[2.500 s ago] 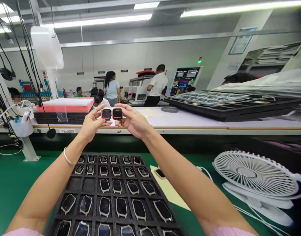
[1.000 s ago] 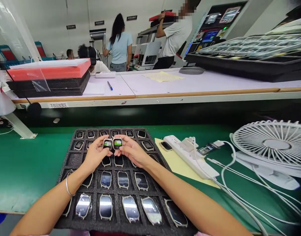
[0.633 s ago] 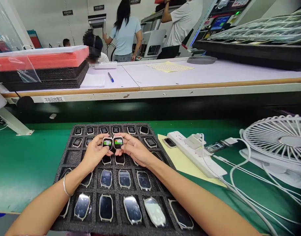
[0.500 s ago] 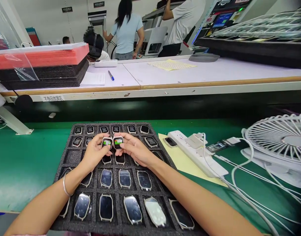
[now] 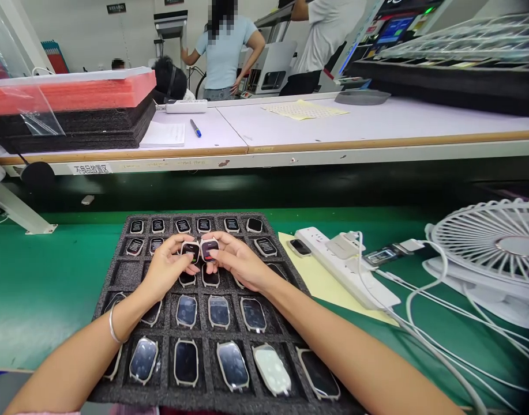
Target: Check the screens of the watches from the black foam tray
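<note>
Green rubber bench mat [image 5: 43, 288], black foam tray [image 5: 128, 275] on top, and the left hand [image 5: 167, 271] pinches a glossy square watch [image 5: 190, 251], the right hand [image 5: 238, 262] a second watch [image 5: 209, 249], fingers hiding their edges, over the tray's far rows.

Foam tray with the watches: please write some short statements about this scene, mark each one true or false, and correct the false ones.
1. The left hand holds a square, light-framed smartwatch. True.
2. The long white plastic power strip lies on the black foam tray. False: it lies on a pale yellow paper sheet to the right of the tray.
3. A thin silver bangle is on the right wrist. False: it is on the left wrist.
4. The right hand holds a second square smartwatch. True.
</note>
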A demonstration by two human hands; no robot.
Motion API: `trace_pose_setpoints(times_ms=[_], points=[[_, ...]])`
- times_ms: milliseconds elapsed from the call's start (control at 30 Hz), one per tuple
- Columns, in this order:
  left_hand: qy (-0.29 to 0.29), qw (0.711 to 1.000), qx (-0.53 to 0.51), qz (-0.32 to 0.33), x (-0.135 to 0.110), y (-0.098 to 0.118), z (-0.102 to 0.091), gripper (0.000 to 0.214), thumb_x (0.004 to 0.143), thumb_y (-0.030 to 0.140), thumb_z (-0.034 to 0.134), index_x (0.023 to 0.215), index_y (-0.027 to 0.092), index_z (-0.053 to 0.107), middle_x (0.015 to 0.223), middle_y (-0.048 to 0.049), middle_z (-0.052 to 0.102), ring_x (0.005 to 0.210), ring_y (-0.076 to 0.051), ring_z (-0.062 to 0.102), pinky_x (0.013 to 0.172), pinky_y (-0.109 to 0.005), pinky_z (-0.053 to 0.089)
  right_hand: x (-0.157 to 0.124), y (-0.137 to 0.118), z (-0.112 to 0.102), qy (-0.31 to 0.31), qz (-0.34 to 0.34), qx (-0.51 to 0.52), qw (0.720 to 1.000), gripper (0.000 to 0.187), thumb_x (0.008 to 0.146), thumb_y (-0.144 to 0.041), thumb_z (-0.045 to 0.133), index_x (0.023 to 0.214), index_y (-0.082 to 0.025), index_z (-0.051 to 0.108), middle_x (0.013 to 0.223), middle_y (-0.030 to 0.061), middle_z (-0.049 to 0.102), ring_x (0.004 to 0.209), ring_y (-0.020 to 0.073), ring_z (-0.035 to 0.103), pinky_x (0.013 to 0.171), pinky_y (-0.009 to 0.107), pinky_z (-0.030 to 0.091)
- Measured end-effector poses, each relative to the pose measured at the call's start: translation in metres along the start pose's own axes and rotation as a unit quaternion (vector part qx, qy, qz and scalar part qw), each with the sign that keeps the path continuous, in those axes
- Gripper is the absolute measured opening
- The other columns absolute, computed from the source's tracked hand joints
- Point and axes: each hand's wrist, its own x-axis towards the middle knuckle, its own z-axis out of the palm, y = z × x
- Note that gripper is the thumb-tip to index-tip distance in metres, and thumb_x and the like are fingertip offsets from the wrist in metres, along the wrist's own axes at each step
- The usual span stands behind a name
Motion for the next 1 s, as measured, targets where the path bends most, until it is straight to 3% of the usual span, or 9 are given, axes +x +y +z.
trace_pose_setpoints(times_ms=[167,567,867,1000], points=[[0.002,1.000,0.002,-0.008,-0.001,0.000,-0.001,0.044,0.075,0.038,0.072,0.108,0.016,0.054,0.103,-0.0082,0.062,0.062,-0.016,0.068,0.058,-0.025,0.057,0.000,0.001,0.000,0.007,-0.004,-0.008,1.000,0.035,0.083,-0.028,0.069,0.114,-0.019,0.056,0.083,0.0005,0.064,0.063,0.0138,0.064,0.060,0.026,0.045],[0.007,0.999,-0.024,-0.029,-0.001,0.004,0.000,0.047,0.069,0.025,0.066,0.113,0.017,0.053,0.101,-0.0070,0.064,0.067,-0.018,0.069,0.066,-0.028,0.058,-0.001,-0.003,0.002,0.012,0.003,-0.001,1.000,0.043,0.071,-0.015,0.060,0.114,-0.020,0.055,0.087,0.0016,0.065,0.065,0.0148,0.065,0.061,0.027,0.045],[0.007,0.999,-0.037,-0.036,-0.004,0.007,0.000,0.049,0.067,0.026,0.069,0.113,0.016,0.053,0.096,-0.0053,0.065,0.066,-0.017,0.069,0.065,-0.027,0.058,-0.003,-0.003,0.001,0.013,0.012,0.009,1.000,0.043,0.071,-0.016,0.065,0.113,-0.020,0.057,0.085,0.0009,0.066,0.065,0.0156,0.065,0.060,0.027,0.045],[0.037,0.998,-0.055,-0.001,-0.004,0.019,-0.006,0.049,0.070,0.027,0.071,0.114,0.017,0.054,0.095,-0.0050,0.065,0.068,-0.018,0.069,0.066,-0.029,0.059,0.000,-0.008,0.003,0.030,0.020,0.037,0.999,0.041,0.074,-0.024,0.073,0.112,-0.020,0.058,0.094,0.0049,0.069,0.064,0.0158,0.065,0.061,0.028,0.046]])
